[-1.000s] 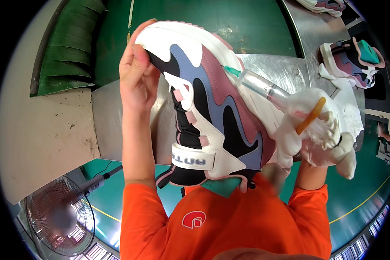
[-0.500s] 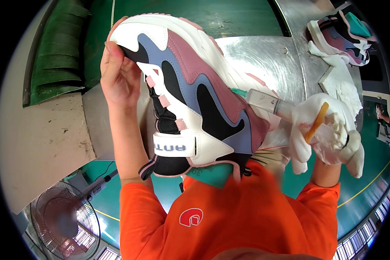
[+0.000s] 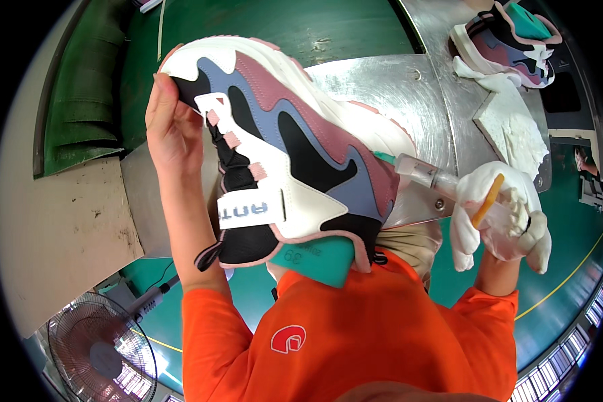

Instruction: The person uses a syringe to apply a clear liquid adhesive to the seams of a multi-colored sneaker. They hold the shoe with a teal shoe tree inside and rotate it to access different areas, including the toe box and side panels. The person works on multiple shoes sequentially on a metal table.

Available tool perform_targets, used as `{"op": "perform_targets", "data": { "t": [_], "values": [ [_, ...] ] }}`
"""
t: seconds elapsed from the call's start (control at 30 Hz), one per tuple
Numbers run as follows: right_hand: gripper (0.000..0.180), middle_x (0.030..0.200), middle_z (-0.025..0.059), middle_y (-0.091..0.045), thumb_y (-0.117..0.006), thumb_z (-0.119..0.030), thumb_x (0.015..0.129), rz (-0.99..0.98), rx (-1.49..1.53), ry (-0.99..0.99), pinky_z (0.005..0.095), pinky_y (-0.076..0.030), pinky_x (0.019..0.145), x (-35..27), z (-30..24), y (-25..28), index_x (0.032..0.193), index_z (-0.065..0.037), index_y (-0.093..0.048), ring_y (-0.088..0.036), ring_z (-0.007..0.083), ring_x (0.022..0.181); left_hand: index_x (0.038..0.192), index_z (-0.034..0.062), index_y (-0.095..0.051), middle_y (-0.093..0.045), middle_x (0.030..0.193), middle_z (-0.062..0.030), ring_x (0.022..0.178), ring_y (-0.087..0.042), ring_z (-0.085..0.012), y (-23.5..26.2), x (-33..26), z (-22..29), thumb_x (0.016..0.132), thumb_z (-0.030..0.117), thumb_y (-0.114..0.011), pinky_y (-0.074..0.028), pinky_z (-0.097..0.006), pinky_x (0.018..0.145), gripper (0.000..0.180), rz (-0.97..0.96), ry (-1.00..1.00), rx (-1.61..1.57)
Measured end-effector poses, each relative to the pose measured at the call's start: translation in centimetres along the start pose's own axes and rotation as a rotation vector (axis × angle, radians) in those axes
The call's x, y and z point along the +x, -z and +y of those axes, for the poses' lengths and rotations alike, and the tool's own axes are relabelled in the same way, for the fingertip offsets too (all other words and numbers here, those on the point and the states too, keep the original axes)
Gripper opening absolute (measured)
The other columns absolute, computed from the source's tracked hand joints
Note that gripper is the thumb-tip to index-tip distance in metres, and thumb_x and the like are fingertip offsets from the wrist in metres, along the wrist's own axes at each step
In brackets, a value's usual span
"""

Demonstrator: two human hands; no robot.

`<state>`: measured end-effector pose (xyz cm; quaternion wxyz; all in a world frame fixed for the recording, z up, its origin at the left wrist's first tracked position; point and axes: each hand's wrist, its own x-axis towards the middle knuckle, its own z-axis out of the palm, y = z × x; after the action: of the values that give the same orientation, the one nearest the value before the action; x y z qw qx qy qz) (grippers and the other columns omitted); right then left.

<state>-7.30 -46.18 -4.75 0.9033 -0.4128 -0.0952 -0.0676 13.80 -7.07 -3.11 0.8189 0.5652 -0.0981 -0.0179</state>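
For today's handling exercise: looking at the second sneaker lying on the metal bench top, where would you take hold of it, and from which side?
Take the second sneaker at its heel collar, round the teal opening, coming from above. It lies apart from both hands on the metal bench, opening upward, so fingers can probably hook inside the rim. The white cloth crowds its near side, and its far side is cut off by the picture's edge.

Seen here: 2 sneakers (image 3: 295,154) (image 3: 506,43), 1 syringe (image 3: 425,175), 1 orange stick (image 3: 487,199), 1 fan (image 3: 100,352), 2 hands (image 3: 171,127) (image 3: 499,214).
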Motion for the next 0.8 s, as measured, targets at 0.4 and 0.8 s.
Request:
{"op": "perform_targets", "data": {
  "t": [0.4,0.8],
  "values": [
    [0.043,0.11,0.0274,-0.051,-0.088,-0.031,0.066,-0.013,0.151,0.038,0.0407,-0.058,0.072,-0.9,3.5,1.4,0.082,-0.004,-0.059,-0.057,0.0432,0.09,0.122,0.0062,-0.063,-0.071,0.114,-0.0089,0.099,-0.07,-0.0224,-0.6,0.1,0.5,0.102,0.053,-0.046,-0.056,-0.037,0.09,0.054,0.068,0.308,0.139],
    [0.037,0.111,0.0284,-0.049,-0.089,-0.028,0.067,-0.008,0.275,0.123,0.0412,-0.059,0.074,-2.1,6.3,1.0,0.077,-0.006,-0.061,-0.057,0.0454,0.095,0.116,0.0053,-0.063,-0.07,0.114,-0.0064,0.097,-0.068,-0.0197,-0.9,-1.1,1.8,0.098,0.043,-0.056,-0.058,-0.034,0.079,0.042,0.291,0.348,0.09]
  ]
}}
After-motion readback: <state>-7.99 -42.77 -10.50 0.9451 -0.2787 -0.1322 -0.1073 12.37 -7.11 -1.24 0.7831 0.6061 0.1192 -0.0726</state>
